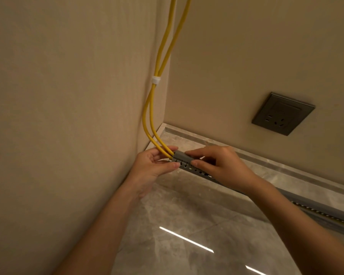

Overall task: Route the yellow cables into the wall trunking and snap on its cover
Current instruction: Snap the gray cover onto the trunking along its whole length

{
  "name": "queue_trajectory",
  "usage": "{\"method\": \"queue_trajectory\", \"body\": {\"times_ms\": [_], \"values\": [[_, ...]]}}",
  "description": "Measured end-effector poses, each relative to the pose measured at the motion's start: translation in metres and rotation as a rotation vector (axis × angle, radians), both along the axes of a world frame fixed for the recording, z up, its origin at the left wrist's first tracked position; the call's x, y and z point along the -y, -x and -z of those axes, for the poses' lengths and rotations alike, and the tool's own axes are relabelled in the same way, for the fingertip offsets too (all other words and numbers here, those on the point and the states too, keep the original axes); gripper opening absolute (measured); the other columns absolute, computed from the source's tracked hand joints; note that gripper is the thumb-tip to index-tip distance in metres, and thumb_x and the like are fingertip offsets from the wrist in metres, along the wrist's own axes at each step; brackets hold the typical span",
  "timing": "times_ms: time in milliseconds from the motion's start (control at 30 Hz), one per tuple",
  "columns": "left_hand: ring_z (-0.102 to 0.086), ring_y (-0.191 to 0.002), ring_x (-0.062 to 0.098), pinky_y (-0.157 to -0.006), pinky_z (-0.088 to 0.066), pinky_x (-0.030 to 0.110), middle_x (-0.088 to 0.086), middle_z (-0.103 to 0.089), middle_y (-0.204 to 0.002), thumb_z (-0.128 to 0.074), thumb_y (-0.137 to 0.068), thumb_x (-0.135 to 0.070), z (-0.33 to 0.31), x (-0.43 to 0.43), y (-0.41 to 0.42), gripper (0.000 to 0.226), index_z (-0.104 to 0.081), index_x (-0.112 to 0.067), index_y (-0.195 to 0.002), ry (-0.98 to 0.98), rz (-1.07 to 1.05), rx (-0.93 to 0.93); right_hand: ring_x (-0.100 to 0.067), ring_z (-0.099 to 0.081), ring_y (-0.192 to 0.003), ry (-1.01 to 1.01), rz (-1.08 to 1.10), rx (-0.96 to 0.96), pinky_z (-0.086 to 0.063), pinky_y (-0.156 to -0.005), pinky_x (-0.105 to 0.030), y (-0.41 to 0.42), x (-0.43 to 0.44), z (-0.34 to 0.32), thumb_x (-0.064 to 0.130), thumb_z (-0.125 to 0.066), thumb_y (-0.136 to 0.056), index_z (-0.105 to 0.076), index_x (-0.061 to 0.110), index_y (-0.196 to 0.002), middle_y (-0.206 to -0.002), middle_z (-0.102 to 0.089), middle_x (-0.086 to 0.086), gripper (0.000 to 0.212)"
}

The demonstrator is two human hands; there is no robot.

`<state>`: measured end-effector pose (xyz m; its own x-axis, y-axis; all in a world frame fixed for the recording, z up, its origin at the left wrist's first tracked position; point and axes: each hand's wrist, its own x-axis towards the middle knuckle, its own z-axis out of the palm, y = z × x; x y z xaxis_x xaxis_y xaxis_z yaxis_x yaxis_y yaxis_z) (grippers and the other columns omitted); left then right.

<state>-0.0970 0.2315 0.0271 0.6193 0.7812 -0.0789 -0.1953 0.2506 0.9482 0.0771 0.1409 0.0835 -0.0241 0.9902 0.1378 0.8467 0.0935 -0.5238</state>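
Down the corner between two beige walls: two round yellow cables [159, 62], bound partway by a small white tie band [156, 80], upper run cut off by the top edge. Below the band, slightly parted, then curving right into the corner end of a long grey slotted plastic trunking [199, 171] at the foot of the right-hand wall, above a glossy grey marble floor [167, 225]. Past the entry point, cables out of sight.

Left hand [153, 165]: gripping that corner end, thumb pressed flat on the slotted front, fingers curled behind the cables and mostly hidden. Contact between those fingers and the cables impossible to make out.

Right hand [222, 167]: just beside the left, pinching the trunking, forefinger along the smooth grey top strip [182, 154], thumb on the slotted side, other fingers tucked away and unseen. Top strip possibly the cover; seated or loose, impossible to judge.

Middle stretch of trunking covered by the right wrist and forearm; visible again at lower right, blurred, cut off by the frame edge.

Behind the hands, a pale grey marble skirting ledge [187, 135]. Higher on the right wall, a dark grey square socket plate [282, 114], well apart from the cables. On the floor, two bright white light streaks [187, 240].
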Motion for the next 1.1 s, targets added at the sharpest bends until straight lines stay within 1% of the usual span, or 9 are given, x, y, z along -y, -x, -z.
{"method": "queue_trajectory", "body": {"times_ms": [133,233,367,467,567,733,933,1033,1100], "values": [[-0.071,-0.078,0.013,-0.064,-0.055,0.019,0.003,-0.075,-0.087,-0.071,-0.071,0.010,-0.001,0.002,0.000,0.036,-0.071,-0.019,-0.092,0.020,-0.017,0.004,0.005,-0.057,-0.071,0.000,0.013,-0.006,-0.040,-0.060,-0.009,0.001,-0.001,-0.001,0.023,-0.060,-0.089,-0.066,0.029,-0.115,-0.082,-0.058,0.028,0.027],[-0.071,-0.076,0.012,-0.063,-0.055,0.017,0.002,-0.076,-0.083,-0.069,-0.071,0.010,-0.002,0.005,-0.001,0.033,-0.070,-0.016,-0.092,0.056,-0.034,0.021,-0.005,-0.058,-0.073,-0.008,-0.008,0.033,-0.045,-0.063,-0.022,0.003,0.000,-0.004,0.026,-0.061,-0.088,-0.064,0.028,-0.119,-0.084,-0.066,0.015,0.030],[-0.072,-0.077,0.012,-0.063,-0.055,0.017,0.003,-0.076,-0.082,-0.068,-0.074,0.010,-0.006,0.006,-0.003,0.029,-0.069,-0.012,-0.092,0.078,-0.044,0.008,-0.018,-0.059,-0.086,-0.090,0.039,0.373,-0.048,-0.062,-0.031,0.017,0.010,0.000,0.034,-0.072,-0.077,-0.063,0.022,-0.118,-0.099,-0.067,0.000,0.043],[-0.072,-0.079,0.014,-0.065,-0.056,0.018,0.009,-0.074,-0.087,-0.067,-0.075,0.010,-0.009,0.008,-0.004,0.027,-0.068,-0.008,-0.095,0.100,-0.058,-0.010,-0.019,-0.055,-0.085,-0.104,0.128,0.542,-0.040,-0.058,-0.027,0.033,0.009,0.003,0.029,-0.065,-0.082,-0.063,0.020,-0.112,-0.096,-0.063,0.000,0.032],[-0.070,-0.088,0.023,-0.070,-0.057,0.020,0.015,-0.072,-0.096,-0.067,-0.075,0.009,-0.011,0.012,-0.004,0.029,-0.066,-0.002,-0.102,0.114,-0.077,-0.045,-0.018,-0.055,-0.079,-0.094,0.160,0.582,-0.032,-0.057,-0.026,0.041,0.006,0.002,0.024,-0.053,-0.088,-0.062,0.019,-0.104,-0.092,-0.062,0.000,0.020],[-0.068,-0.092,0.028,-0.077,-0.058,0.024,0.021,-0.070,-0.099,-0.066,-0.076,0.010,-0.013,0.016,-0.007,0.032,-0.064,0.005,-0.108,0.129,-0.112,-0.052,-0.021,-0.057,-0.081,-0.063,0.187,0.611,-0.030,-0.057,-0.027,0.044,0.005,0.000,0.021,-0.049,-0.088,-0.061,0.017,-0.102,-0.094,-0.062,-0.001,0.019],[-0.070,-0.086,0.022,-0.072,-0.057,0.020,0.016,-0.072,-0.094,-0.067,-0.077,0.008,-0.011,0.020,-0.008,0.029,-0.065,0.004,-0.105,0.117,-0.113,-0.081,-0.022,-0.056,-0.081,-0.020,0.178,0.632,-0.032,-0.056,-0.029,0.042,0.003,-0.001,0.019,-0.048,-0.088,-0.060,0.017,-0.101,-0.093,-0.060,-0.002,0.018],[-0.069,-0.088,0.021,-0.070,-0.057,0.020,0.010,-0.072,-0.095,-0.070,-0.077,0.004,-0.015,0.021,-0.007,0.033,-0.064,-0.006,-0.107,0.062,-0.111,-0.133,-0.024,-0.056,-0.078,0.002,0.162,0.628,-0.029,-0.055,-0.028,0.039,0.003,-0.001,0.020,-0.048,-0.086,-0.061,0.018,-0.099,-0.091,-0.061,-0.002,0.019],[-0.066,-0.091,0.015,-0.071,-0.056,0.022,0.002,-0.066,-0.106,-0.075,-0.075,-0.003,-0.019,0.023,-0.007,0.043,-0.058,-0.017,-0.112,-0.102,-0.253,-0.248,-0.023,-0.053,-0.073,0.009,0.157,0.626,-0.028,-0.054,-0.028,0.037,0.002,-0.001,0.020,-0.048,-0.085,-0.062,0.018,-0.098,-0.088,-0.061,-0.002,0.019]]}}
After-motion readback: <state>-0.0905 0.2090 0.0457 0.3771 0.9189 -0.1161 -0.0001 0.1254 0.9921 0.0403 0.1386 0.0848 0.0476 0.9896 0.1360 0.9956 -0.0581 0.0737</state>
